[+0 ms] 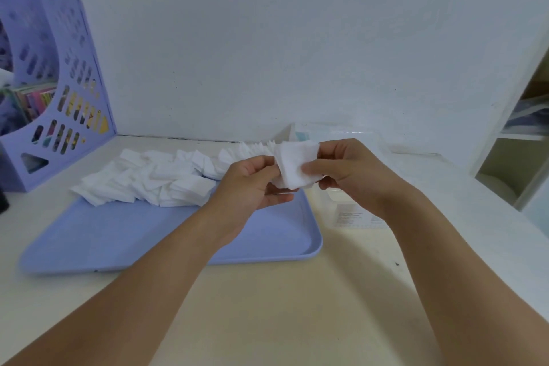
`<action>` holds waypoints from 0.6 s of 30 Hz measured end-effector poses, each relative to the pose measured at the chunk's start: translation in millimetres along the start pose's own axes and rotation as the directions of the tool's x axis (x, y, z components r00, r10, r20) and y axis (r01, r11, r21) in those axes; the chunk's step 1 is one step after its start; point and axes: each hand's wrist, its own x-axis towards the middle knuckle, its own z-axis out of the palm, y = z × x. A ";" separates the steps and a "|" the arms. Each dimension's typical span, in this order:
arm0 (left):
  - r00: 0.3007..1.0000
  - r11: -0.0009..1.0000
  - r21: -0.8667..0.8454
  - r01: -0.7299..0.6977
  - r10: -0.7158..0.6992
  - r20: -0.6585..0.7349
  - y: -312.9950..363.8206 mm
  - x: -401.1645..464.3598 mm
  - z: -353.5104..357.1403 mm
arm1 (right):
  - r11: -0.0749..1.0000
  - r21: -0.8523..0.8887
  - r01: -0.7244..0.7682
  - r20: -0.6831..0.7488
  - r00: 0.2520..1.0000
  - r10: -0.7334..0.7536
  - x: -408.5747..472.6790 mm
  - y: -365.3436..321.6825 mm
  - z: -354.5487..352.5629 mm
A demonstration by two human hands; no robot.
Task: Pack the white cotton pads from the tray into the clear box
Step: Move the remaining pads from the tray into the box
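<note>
Two bare arms reach forward over the desk point(297, 306). Both the left hand point(249, 184) and the right hand point(347, 172) pinch a small stack of white pads point(294, 166) between them. More cotton pads point(148, 178) lie piled on the blue tray point(104, 235), left of the hands. Under the right hand sits the clear box point(356, 214).
</note>
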 end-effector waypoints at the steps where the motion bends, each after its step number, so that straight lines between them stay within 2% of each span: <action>1: 1.000 0.999 -0.033 0.016 -0.017 -0.007 0.3 0.8 1.0 | 1.000 0.003 0.000 -0.018 1.000 0.000 0.3 0.0 1.1; 3: 0.999 0.994 -0.099 0.044 -0.045 -0.014 0.5 2.1 2.4 | 0.999 0.038 0.006 -0.060 0.998 -0.003 0.8 -0.8 4.2; 9: 0.999 0.997 -0.082 0.013 -0.010 0.030 -3.9 2.6 2.4 | 0.994 0.106 0.013 -0.149 0.989 0.003 0.3 -2.2 13.4; 13: 0.999 0.998 -0.056 -0.006 0.009 0.050 -4.4 2.1 1.8 | 0.994 0.112 -0.009 -0.114 0.993 0.021 -0.3 -2.7 15.7; 18: 1.000 0.996 -0.086 -0.003 0.003 -0.005 -6.9 3.7 1.6 | 0.992 0.126 0.021 -0.109 0.994 -0.007 -1.0 -3.7 18.9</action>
